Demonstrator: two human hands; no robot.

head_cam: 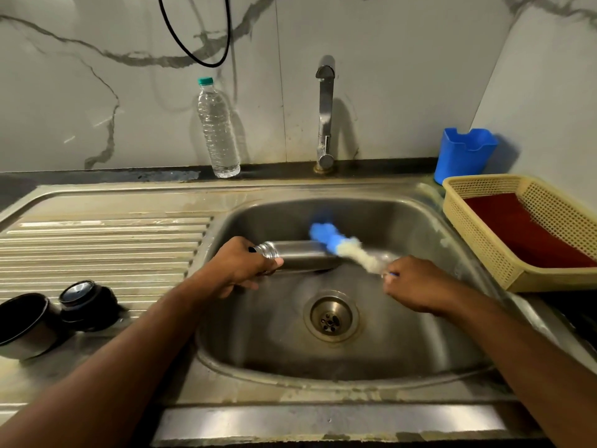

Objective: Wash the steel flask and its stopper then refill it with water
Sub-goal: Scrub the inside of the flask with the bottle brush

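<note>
The steel flask (300, 255) lies on its side over the sink basin (420, 334), its threaded open neck pointing left. My left hand (240, 270) grips it around the neck. My right hand (416, 284) holds the handle of a bottle brush (342, 245) with a blue tip and white bristles; the blurred brush lies against the flask's outside near its base. The black stopper (85, 303) with a shiny top and a black-rimmed steel cup (26, 324) stand on the ribbed drainboard (106, 250) at the left.
A steel tap (325, 113) stands behind the basin, no water running. A clear water bottle with a green cap (217, 127) stands by the wall. At the right are a blue plastic holder (463, 153) and a cream basket (478, 247) with a red cloth.
</note>
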